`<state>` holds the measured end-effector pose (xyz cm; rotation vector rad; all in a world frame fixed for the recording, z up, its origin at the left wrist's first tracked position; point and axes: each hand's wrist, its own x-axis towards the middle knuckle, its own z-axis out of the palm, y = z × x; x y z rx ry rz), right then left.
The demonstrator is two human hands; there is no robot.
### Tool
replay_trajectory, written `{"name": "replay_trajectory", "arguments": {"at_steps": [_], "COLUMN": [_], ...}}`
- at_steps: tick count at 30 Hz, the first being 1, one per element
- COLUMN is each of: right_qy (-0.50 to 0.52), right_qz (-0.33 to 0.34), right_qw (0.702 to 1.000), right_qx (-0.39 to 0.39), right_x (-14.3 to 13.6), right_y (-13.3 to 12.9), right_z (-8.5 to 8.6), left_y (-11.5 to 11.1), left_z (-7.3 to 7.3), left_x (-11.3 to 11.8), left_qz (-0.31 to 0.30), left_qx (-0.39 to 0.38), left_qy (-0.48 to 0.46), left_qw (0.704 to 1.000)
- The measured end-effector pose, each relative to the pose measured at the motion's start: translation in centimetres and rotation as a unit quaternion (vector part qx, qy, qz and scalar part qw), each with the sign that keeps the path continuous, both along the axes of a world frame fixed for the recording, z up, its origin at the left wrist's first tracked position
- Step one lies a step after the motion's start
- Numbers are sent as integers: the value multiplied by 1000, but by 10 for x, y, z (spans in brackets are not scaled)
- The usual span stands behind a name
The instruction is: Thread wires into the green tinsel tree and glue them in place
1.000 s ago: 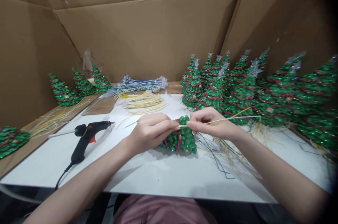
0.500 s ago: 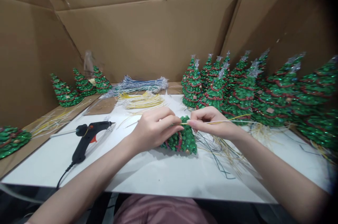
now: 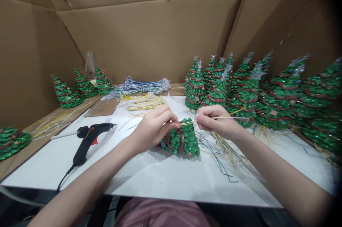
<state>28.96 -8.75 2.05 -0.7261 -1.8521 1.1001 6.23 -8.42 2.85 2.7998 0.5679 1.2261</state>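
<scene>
At the middle of the white surface [image 3: 165, 180], a small green beaded tree [image 3: 181, 140] with red garland stands topperless, while the left hand [image 3: 152, 129] and right hand [image 3: 217, 123] pinch thin yellow and white wires [image 3: 229, 115] between fingertips just above it. At 2 o'clock a crowd of finished trees [image 3: 240, 91] already carries clear stars; at 10 o'clock three bare trees [image 3: 80, 88] seem still to wait.

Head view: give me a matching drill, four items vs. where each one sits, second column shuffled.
Items:
1. glue gun
2. blue wire bundle
3. three small trees
4. tree under the hands

Places:
A. far left, on the cardboard ledge
B. centre of the white table
C. left on the white table, cord trailing off the near edge
D. back, against the cardboard wall

Pairs: 1-C, 2-D, 3-A, 4-B
</scene>
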Motion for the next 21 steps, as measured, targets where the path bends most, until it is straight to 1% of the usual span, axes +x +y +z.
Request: {"name": "replay_trajectory", "arguments": {"at_steps": [4,8,11,14,18,21], "right_qy": [82,124,121,111,101,93], "right_qz": [30,30,26,29,18,2], "right_qw": [996,990,990,992,994,995], "right_qx": [-32,-56,-63,-53,-41,-42], "right_x": [1,0,1,2,3,3], "right_y": [3,2,4,7,9,9], "right_z": [-3,-2,-3,-6,-8,-8], "left_y": [-3,-2,2,6,10,12], "left_z": [1,1,0,-1,1,2], "left_x": [0,-2,-5,-8,-12,-14], "left_qz": [-24,-12,-13,-32,-43,-47], "left_qx": [-71,-139,-204,-260,-295,-317], "left_qy": [-28,-69,-120,-171,-214,-229], "left_qw": [997,988,971,950,930,919]}}
